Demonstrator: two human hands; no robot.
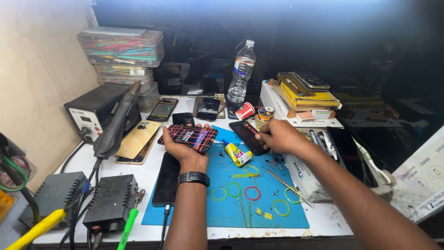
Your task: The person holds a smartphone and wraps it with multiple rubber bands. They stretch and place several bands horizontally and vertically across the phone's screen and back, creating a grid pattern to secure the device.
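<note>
A phone in a dark case with red and pink grid lines (pixel 190 137) lies face down across the left hand (pixel 182 149), whose fingers curl around its edges and clamp it just above the desk (pixel 88 159). That wrist wears a black watch (pixel 194 178). To the right of this hand, a small yellow glue tube (pixel 238 154) lies on a blue work mat (pixel 259 203). Just past the tube, the right hand (pixel 276 136) rests with its fingers drawn together on a dark phone (pixel 245 134) lying flat; whether it grips the phone cannot be told. Nearer the person than both hands, coloured rubber rings (pixel 243 192) and metal tweezers (pixel 289 186) are scattered over the mat. Under the left forearm sits another black phone (pixel 166 178) with a cable plugged in. Left of the left hand lie a gold phone back (pixel 137 139), a hot-air handpiece (pixel 115 122) and its black station (pixel 95 111). Beyond the hands stand a clear water bottle (pixel 241 74) and a stack of books (pixel 305 95).
</note>
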